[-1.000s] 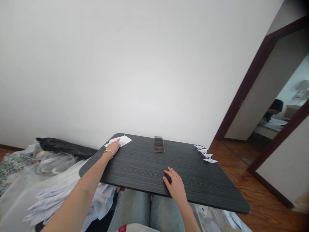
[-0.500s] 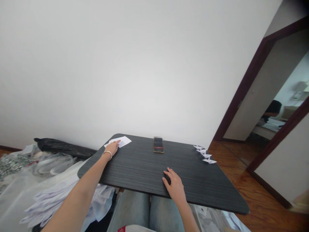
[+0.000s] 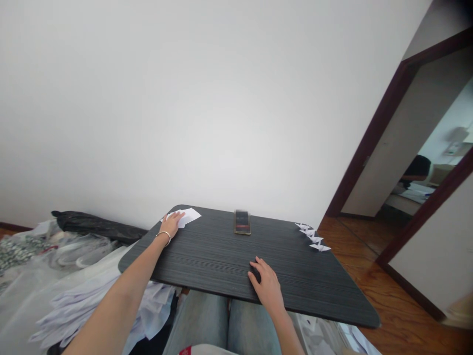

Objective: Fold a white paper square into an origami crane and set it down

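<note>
My left hand (image 3: 170, 225), with a bracelet on the wrist, lies on white paper sheets (image 3: 190, 216) at the table's far left corner. Its fingers are spread over the paper and cover part of it. My right hand (image 3: 268, 283) rests on the dark table (image 3: 214, 256) near the front edge, fingers apart and holding nothing. Several folded white paper cranes (image 3: 320, 247) stand in a slanting row by the right edge. At the back middle lies a phone (image 3: 242, 224), its screen partly blurred.
A white wall (image 3: 229, 108) rises behind the table. White cloth or paper (image 3: 77, 305) and clear plastic bags are piled at the left, beside a long black bundle (image 3: 98, 228). To the right are a wooden floor (image 3: 347, 254) and a dark-framed doorway (image 3: 373, 133).
The fingers of my left hand have spread wider on the paper, and the hand has shifted slightly left. My right hand stays almost where it was.
</note>
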Demonstrator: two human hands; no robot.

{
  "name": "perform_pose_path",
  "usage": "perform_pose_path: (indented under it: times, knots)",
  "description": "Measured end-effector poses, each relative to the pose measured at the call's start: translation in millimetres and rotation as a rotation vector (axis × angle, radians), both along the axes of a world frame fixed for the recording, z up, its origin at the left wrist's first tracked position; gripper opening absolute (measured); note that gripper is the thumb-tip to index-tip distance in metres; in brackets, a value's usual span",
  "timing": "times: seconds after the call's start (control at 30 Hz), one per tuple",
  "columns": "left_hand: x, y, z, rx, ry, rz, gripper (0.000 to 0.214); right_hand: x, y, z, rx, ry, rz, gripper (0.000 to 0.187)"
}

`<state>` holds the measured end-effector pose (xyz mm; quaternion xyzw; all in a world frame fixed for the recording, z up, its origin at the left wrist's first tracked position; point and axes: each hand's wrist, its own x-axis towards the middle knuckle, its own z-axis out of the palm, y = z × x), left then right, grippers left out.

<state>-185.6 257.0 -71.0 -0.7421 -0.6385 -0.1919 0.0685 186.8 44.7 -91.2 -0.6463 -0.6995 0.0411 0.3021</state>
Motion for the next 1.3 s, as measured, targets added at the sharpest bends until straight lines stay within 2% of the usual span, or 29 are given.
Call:
perform_pose_path:
  times: [0.13, 0.23, 0.4, 0.6, 0.77, 1.07, 1.3]
  knots:
    - [15.3, -10.2, 8.4, 0.056, 0.018, -0.073, 0.051, 1.6, 0.8, -1.3, 0.016, 0.004, 0.003, 0.033]
    - [34.3, -21.0, 9.7, 0.056, 0.042, -0.168, 0.046, 1.9, 0.9, -1.7, 0.021, 0.008, -0.002, 0.033]
    - [76.0, -54.3, -1.6, -0.073, 0.106, -0.430, 0.041, 0.9, -1.0, 0.8, 0.007, 0.014, -0.008, 0.034]
    - [122.4, -97.0, -18.7, -0.310, 0.068, -0.533, 0.042, 0.4, -2.5, 3.5, -0.002, 0.018, -0.013, 0.034]
    - [148.7, -125.3, -20.2, -0.301, 0.076, -0.613, 0.053, 0.9, -2.4, 2.7, -0.010, 0.023, -0.008, 0.035]
    - [179.0, -176.3, -7.4, -0.283, 0.083, -0.801, 0.059, 5.5, -2.1, -3.8, 0.057, 0.146, 0.015, 0.035]
    - [178.9, -176.4, 1.0, -0.354, -0.027, -0.904, 0.071, 9.1, 2.4, -6.6, 0.111, 0.353, 0.040, 0.032]
